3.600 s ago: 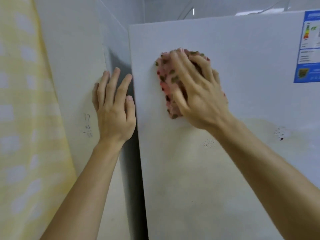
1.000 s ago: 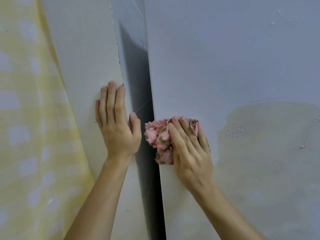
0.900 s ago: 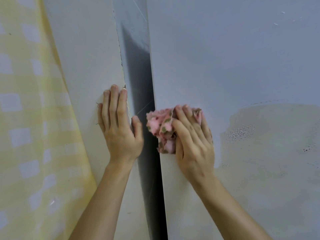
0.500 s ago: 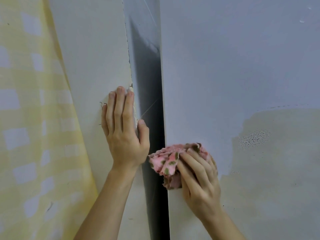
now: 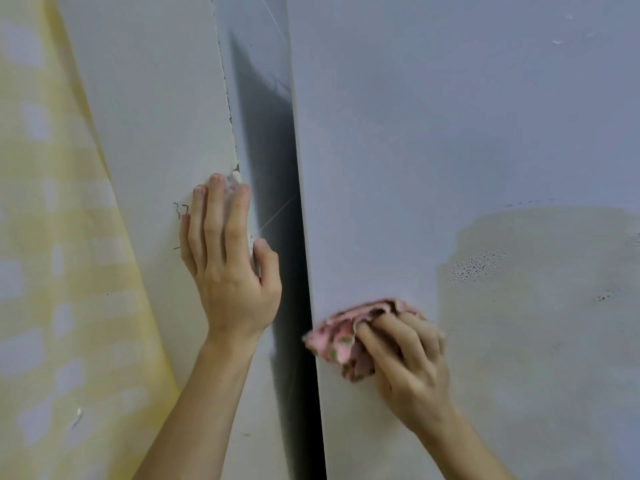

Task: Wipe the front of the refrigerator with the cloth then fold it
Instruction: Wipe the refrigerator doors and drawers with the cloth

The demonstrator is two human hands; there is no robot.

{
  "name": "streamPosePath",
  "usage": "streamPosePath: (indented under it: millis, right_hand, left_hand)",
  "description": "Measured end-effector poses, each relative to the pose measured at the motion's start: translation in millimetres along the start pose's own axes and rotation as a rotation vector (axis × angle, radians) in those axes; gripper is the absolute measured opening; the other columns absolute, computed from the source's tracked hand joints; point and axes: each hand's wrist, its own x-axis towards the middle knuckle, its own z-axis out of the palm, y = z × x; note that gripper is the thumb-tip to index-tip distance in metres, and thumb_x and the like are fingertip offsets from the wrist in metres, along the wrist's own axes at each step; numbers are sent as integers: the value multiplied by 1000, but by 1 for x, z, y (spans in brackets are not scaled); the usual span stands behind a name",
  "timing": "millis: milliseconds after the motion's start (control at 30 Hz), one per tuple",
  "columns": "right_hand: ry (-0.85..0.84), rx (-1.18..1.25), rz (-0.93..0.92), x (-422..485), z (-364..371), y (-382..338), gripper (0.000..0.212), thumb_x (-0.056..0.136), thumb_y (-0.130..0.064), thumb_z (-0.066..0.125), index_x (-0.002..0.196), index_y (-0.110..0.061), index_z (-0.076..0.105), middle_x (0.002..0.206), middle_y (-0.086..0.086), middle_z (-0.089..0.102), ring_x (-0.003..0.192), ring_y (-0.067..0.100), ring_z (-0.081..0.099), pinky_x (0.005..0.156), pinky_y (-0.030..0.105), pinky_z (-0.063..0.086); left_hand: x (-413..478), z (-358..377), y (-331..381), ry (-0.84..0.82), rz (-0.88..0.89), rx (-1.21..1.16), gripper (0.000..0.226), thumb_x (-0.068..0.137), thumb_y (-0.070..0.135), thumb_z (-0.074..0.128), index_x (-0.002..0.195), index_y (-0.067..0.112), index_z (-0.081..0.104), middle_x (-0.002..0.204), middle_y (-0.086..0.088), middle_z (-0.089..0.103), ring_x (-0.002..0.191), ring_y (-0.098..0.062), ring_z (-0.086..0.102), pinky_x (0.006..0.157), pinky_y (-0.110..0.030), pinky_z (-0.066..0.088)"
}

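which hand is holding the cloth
The right hand grips the bunched pink cloth on the refrigerator front; the left hand lies flat on the wall, holding nothing.

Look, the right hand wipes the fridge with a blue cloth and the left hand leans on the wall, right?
Not quite. The head view shows the cloth is pink, not blue. The right hand does press it on the fridge, and the left hand rests on the wall.

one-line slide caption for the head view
Right hand holds a pink cloth against the refrigerator front; left hand rests on the wall.
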Motion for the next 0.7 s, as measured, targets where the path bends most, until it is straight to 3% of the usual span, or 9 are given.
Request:
streamPosePath:
  millis: [100, 200, 333, 467, 567, 700]
  right_hand:
    - [-57, 20, -61, 12, -17, 25, 30, 101, -7, 54, 120, -19, 73, 130, 0, 58, 116, 25, 56, 92, 38, 46]
    - [112, 5, 71, 69, -28, 59, 21, 101, -2, 62, 110, -8, 80, 123, 11, 65, 113, 32, 57, 94, 44, 48]
    - [272, -11, 225, 109, -29, 71, 24, 107, -6, 57, 104, 0, 80, 112, 21, 71, 110, 33, 54, 91, 47, 51]
    - [146, 9, 147, 41, -27, 58, 24, 106, -9, 57, 120, -11, 77, 127, 9, 60, 114, 33, 57, 102, 41, 42]
    - [32, 10, 19, 8, -38, 65, 26, 105, -10, 54, 124, -20, 68, 132, 3, 57, 118, 28, 56, 97, 39, 44]
    - [-7, 6, -23, 40, -51, 83, 29, 106, -8, 53, 117, -15, 79, 128, 6, 69, 122, 26, 58, 90, 41, 45]
  left_hand:
    - [-1, 0, 3, 28, -26, 38, 65, 85, -3, 62, 149, 5, 51, 161, -21, 41, 153, -39, 33, 124, -61, 26]
    - [-1, 1, 9, 36, -50, 38, 67, 85, -2, 60, 151, 3, 48, 162, -19, 40, 153, -38, 33, 124, -60, 25]
    - [-5, 3, 31, 3, -27, -9, 59, 91, 3, 57, 150, 3, 49, 161, -20, 41, 153, -39, 34, 121, -64, 27]
    - [-14, 6, 56, -48, 48, -56, 49, 97, 11, 54, 145, 6, 57, 159, -20, 44, 151, -38, 36, 122, -63, 26]
    - [-21, 9, 71, -85, 82, -33, 46, 96, 14, 56, 141, 12, 63, 158, -18, 46, 151, -34, 37, 125, -58, 20]
    - [-23, 13, 87, -89, 57, -52, 49, 90, 7, 60, 139, 9, 62, 156, -17, 49, 150, -33, 39, 122, -60, 26]
